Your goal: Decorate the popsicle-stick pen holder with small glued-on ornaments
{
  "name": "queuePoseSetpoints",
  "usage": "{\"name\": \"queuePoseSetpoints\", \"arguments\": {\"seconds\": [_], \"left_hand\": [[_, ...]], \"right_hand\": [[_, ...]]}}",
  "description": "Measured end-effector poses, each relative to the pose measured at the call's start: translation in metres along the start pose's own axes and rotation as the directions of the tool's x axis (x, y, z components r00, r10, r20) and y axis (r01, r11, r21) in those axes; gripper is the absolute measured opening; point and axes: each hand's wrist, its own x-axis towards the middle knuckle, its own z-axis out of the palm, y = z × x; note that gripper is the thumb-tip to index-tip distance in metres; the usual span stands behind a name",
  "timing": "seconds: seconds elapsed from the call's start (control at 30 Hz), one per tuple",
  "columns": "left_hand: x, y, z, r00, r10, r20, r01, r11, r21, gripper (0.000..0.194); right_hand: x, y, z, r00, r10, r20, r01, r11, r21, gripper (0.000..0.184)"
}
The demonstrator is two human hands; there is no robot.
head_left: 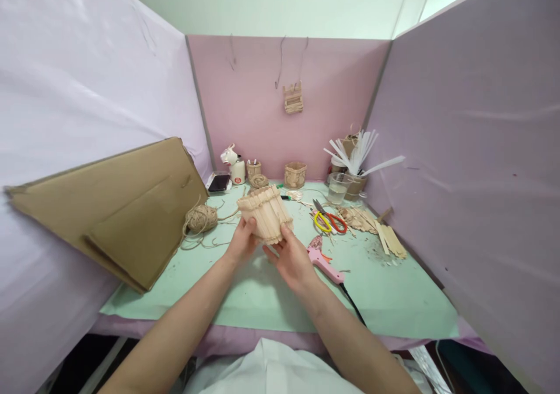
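Observation:
Both hands hold a small basket made of wooden craft sticks (265, 210) above the green table top (262, 295). My left hand (242, 241) grips its left side, fingers curled on the rim. My right hand (289, 257) supports it from below and to the right, thumb on the sticks. The basket is tilted, its open side facing up and away.
A ball of jute twine (201, 218) lies left of the basket, beside leaning cardboard sheets (126, 207). A pink glue gun (324, 261), scissors (329, 219), loose sticks (389, 239), a plastic cup (339, 187) and small holders sit right and behind. Purple partitions enclose the table.

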Motion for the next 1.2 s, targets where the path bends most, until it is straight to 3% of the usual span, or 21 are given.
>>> {"name": "queuePoseSetpoints", "arguments": {"seconds": [0.1,0.17,0.23,0.3,0.4,0.5,0.87,1.2], "left_hand": [[0.001,0.004,-0.003,0.979,-0.174,0.107,0.185,0.978,-0.100,0.079],[0.002,0.006,-0.005,0.957,-0.244,0.156,0.267,0.952,-0.150,0.080],[0.003,0.008,-0.008,0.942,-0.286,0.174,0.317,0.929,-0.189,0.082],[0.004,0.010,-0.010,0.926,-0.323,0.195,0.360,0.911,-0.203,0.085],[0.004,0.008,-0.013,0.896,-0.361,0.259,0.411,0.894,-0.176,0.086],[0.003,0.005,-0.015,0.872,-0.386,0.303,0.443,0.884,-0.149,0.084],[0.002,-0.001,-0.010,0.863,-0.457,0.216,0.497,0.845,-0.196,0.078],[0.001,-0.001,-0.005,0.898,-0.416,0.144,0.437,0.883,-0.174,0.075]], "right_hand": [[-0.003,0.002,-0.007,0.997,-0.065,0.027,0.069,0.987,-0.143,0.041],[-0.005,0.002,-0.015,0.975,-0.224,0.005,0.213,0.921,-0.327,0.037],[-0.006,-0.002,-0.023,0.885,-0.466,-0.003,0.397,0.757,-0.518,0.033],[-0.007,-0.008,-0.028,0.756,-0.649,0.082,0.542,0.551,-0.634,0.036],[-0.008,-0.021,-0.031,0.607,-0.734,0.305,0.683,0.285,-0.673,0.040],[-0.008,-0.029,-0.032,0.522,-0.730,0.442,0.717,0.095,-0.690,0.038],[-0.006,-0.023,-0.040,0.392,-0.701,0.596,0.742,-0.143,-0.655,0.052],[-0.006,-0.022,-0.041,0.360,-0.680,0.639,0.710,-0.245,-0.660,0.055]]}}
